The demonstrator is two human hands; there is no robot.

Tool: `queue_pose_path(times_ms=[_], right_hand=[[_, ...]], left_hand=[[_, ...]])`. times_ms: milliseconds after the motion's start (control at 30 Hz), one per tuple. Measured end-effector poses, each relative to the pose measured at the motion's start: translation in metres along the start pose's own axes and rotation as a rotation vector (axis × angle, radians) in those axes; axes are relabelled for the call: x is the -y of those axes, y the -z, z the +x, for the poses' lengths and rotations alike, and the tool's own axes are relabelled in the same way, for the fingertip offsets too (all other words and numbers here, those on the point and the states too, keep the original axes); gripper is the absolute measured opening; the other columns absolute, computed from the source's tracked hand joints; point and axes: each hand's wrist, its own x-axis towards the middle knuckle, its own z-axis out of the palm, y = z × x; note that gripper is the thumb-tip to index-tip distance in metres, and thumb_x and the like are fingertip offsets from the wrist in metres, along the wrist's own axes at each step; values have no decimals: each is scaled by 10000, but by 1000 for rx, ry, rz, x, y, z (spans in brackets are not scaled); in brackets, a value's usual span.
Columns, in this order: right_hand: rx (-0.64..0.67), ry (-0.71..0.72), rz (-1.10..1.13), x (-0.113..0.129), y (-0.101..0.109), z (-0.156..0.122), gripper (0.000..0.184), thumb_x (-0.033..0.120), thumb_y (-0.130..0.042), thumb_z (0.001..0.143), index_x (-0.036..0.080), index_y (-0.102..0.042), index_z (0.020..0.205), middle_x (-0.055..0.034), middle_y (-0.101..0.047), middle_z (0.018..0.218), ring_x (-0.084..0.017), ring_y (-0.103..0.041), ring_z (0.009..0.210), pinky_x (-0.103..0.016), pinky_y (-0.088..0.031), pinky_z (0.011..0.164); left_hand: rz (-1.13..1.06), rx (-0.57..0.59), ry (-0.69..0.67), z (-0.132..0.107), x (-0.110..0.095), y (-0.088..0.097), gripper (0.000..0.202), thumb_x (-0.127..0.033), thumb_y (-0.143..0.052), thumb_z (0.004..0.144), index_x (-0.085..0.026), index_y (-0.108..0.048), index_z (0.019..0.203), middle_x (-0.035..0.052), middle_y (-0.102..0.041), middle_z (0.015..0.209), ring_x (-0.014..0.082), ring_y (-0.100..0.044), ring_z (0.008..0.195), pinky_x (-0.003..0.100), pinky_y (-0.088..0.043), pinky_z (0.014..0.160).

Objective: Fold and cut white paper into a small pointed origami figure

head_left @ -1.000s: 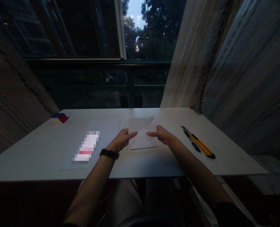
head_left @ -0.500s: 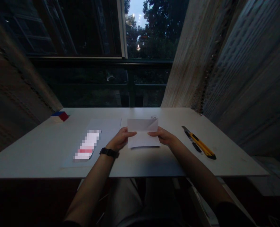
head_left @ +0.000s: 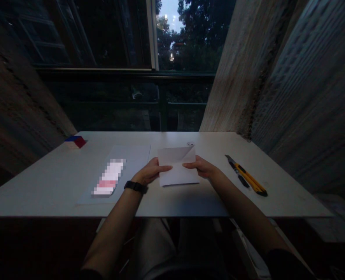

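Note:
A creased sheet of white paper (head_left: 178, 175) is held up over the table between both my hands. My left hand (head_left: 151, 171) grips its left edge, thumb across the front and the other fingers behind it. At the right edge, my right hand (head_left: 203, 166) pinches the sheet in the same way. A diagonal fold line runs through the paper's upper right corner. The fingers behind the sheet are hidden. A dark watch band (head_left: 135, 187) is on my left wrist.
On the white table (head_left: 44, 179), a blurred-out phone-like object (head_left: 109, 177) lies on flat paper (head_left: 137, 155) at left. A coloured cube (head_left: 75, 142) sits far left. At right are a yellow utility knife (head_left: 251, 179) and a black pen-like tool (head_left: 239, 175). Curtains (head_left: 227, 77) flank the window.
The paper's lower edge has dropped slightly toward me and its tilt has shifted. My left thumb reaches a little further across it. Both hands keep their hold.

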Motion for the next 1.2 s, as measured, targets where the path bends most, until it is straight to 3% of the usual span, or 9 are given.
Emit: queue_pose_path(times_ms=[267, 400, 533, 700, 867, 967, 1033, 1100, 1200], right_hand=[[-15, -40, -63, 5, 2, -2, 316, 149, -707, 571, 133, -684, 886, -67, -688, 821, -165, -629, 715, -309, -482, 709], [-246, 105, -68, 4, 1, 6, 303, 150, -687, 570, 182, -706, 871, -48, -687, 842, -168, -623, 725, -291, -492, 669], [-394, 210, -126, 2, -1, 12, 333, 160, -672, 570, 207, -705, 898, -23, -681, 843, -158, -604, 688, -279, -502, 595], [-292, 183, -242, -4, -10, 13, 387, 135, -623, 596, 216, -692, 969, -30, -663, 943, -148, -584, 683, -289, -516, 577], [-79, 109, -292, -9, -12, 11, 558, 62, -641, 544, 205, -634, 1084, -37, -640, 1001, -156, -599, 744, -290, -517, 627], [65, 31, -283, -3, -10, 5, 689, 83, -712, 522, 176, -553, 1186, -58, -647, 967, -160, -606, 774, -279, -499, 671], [131, 6, -231, 1, -10, 1, 818, 113, -746, 511, 207, -458, 1271, -76, -624, 1049, -187, -605, 861, -286, -492, 706], [98, 29, -150, 3, -11, 0, 891, 191, -754, 550, 257, -344, 1338, -82, -589, 1128, -203, -595, 921, -299, -488, 728], [-83, 51, -94, -1, -18, 5, 849, 331, -702, 648, 296, -246, 1364, -62, -604, 1094, -187, -608, 855, -303, -491, 698]], left_hand=[[55, -96, -20, 0, -5, 0, 341, -192, -711, 646, -108, -637, 969, 76, -656, 822, 155, -608, 712, 257, -484, 627], [-100, -237, -43, 3, -7, 1, 468, -316, -684, 697, -196, -518, 1118, 63, -611, 875, 180, -635, 721, 298, -518, 617], [-258, -302, -116, 9, -4, 3, 347, -395, -640, 732, -183, -509, 973, 59, -585, 859, 177, -635, 780, 354, -522, 742], [-170, -325, -135, 14, 1, 3, 321, -363, -703, 670, -133, -549, 831, 63, -601, 892, 145, -612, 797, 307, -516, 756], [-29, -487, -171, 16, 4, 5, 336, -384, -730, 613, -106, -571, 716, 29, -609, 690, 113, -585, 621, 266, -513, 647], [-21, -515, -190, 15, 4, 6, 337, -382, -741, 588, -116, -569, 703, 14, -603, 643, 102, -568, 575, 239, -499, 595], [-21, -512, -206, 15, 3, 4, 346, -378, -753, 567, -124, -555, 693, 3, -597, 629, 93, -560, 556, 226, -488, 575], [-16, -493, -217, 15, 3, 2, 364, -371, -765, 545, -129, -537, 694, -4, -598, 630, 92, -562, 547, 227, -484, 568], [24, -446, -217, 16, 5, -4, 373, -361, -769, 537, -135, -521, 700, -16, -590, 615, 93, -558, 529, 232, -479, 549]])
